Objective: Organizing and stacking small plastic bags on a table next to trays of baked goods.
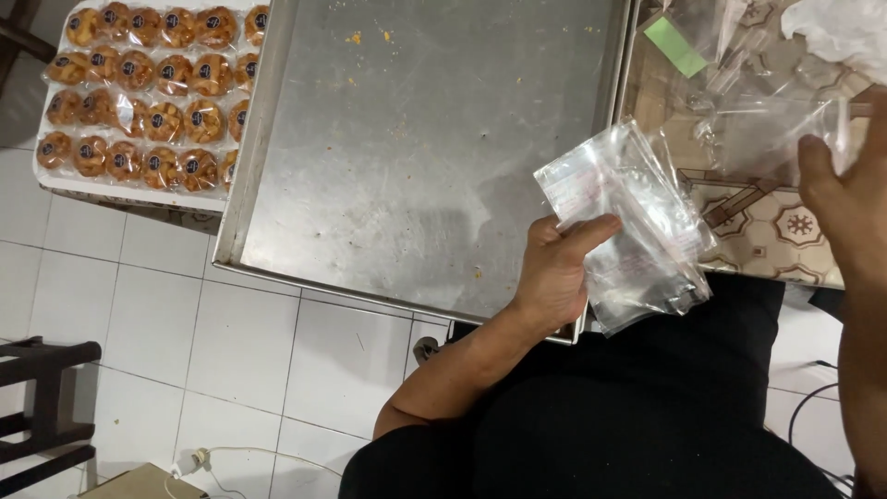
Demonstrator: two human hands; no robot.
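Bag stack (637,231) in left hand (554,268); right hand (845,194) on one loose bag (776,129).

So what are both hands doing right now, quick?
Left hand: closed, holding a stack of clear plastic bags.
Right hand: fingers on a loose clear bag.

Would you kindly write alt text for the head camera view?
A person's left hand grips a stack of clear plastic bags over a crumb-dotted metal tray, while the right hand touches another clear bag. Wrapped pastries fill a white tray at upper left.
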